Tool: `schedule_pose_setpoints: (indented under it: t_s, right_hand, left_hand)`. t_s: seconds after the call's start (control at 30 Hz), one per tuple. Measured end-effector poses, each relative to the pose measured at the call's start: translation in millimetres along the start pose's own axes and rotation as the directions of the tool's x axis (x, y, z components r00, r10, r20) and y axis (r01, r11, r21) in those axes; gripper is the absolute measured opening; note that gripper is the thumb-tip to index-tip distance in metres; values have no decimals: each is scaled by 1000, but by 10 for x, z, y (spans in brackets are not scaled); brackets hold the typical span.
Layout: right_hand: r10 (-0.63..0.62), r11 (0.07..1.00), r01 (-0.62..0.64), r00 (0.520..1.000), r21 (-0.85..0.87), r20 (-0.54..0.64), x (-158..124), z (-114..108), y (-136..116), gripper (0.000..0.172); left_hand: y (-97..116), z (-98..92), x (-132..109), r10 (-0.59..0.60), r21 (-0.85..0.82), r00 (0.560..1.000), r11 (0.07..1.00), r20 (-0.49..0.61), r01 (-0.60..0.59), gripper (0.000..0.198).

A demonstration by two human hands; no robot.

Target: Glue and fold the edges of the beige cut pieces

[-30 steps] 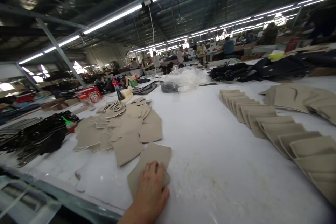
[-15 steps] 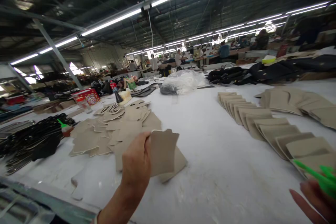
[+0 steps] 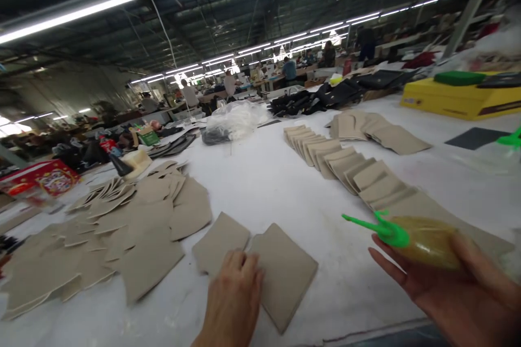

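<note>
At lower centre, the left hand [image 3: 235,291] has its fingers bent over two beige pieces [image 3: 288,276]; whether it pinches one I cannot tell, but flat pressure should stop them sliding. At lower right, the right hand [image 3: 450,294] grips a green-tipped bottle [image 3: 429,241], its nozzle [image 3: 368,225] best kept clear of the fanned row [image 3: 328,157] right of centre

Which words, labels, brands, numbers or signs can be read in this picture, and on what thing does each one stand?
No text can be read.
Red package, at left: colourful print, too blurred to read.
Green-sided box, further back: faint pale marking, too small to read.
Yellow box, at right: small mark on its side, too small to read.
Squeeze bottle in the right hand: no lettering that I can make out.
</note>
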State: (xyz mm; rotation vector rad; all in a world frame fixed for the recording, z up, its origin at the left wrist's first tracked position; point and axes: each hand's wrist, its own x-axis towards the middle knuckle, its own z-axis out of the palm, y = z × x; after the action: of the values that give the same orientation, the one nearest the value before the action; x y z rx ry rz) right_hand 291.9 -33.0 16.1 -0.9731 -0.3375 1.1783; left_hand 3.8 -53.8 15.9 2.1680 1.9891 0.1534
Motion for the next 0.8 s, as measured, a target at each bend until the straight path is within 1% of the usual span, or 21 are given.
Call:
schedule_pose_setpoints:
  t_s: [0.03,0.1,0.17,0.2,0.3,0.4,0.5,0.6,0.7,0.8]
  right_hand:
    - [44,999,-43,999,28,-30,-17,18,3,35]
    - [115,990,-111,992,81,-49,-41,33,-2,29]
    - [133,987,-130,991,96,-24,-60,27,-23,23]
    - [131,987,-129,991,94,-18,-68,19,-36,22]
    - [125,990,-123,992,70,-29,-81,-13,-71,32]
    - [88,996,-87,995,26,-37,-84,-41,-72,43]
    - [53,999,-53,998,-9,19,-90,-48,-51,44]
    - [35,999,-33,996,-14,86,-95,-36,-42,40]
    - [14,1000,-11,994,-29,109,-85,-5,-57,39]
    - [1,999,4,993,-45,120,-66,35,-93,41]
  left_hand:
    - [79,-12,14,65,-30,998,997,21,-64,34]
    - [235,4,66,147,-72,981,988,129,-138,38]
    - [365,41,130,139,-42,959,990,248,-133,40]
    - [414,54,159,118,-7,951,993,284,-121,40]
    - [494,42,218,81,83,940,990,331,-114,42]
    - [512,-9,234,115,82,921,984,373,-156,43]
    - [536,-11,231,135,87,911,979,389,-183,44]
    - [584,55,244,112,140,931,976,348,-169,47]
    - [617,113,293,95,207,954,966,284,-157,46]
    - [596,95,392,137,220,951,954,278,-202,39]
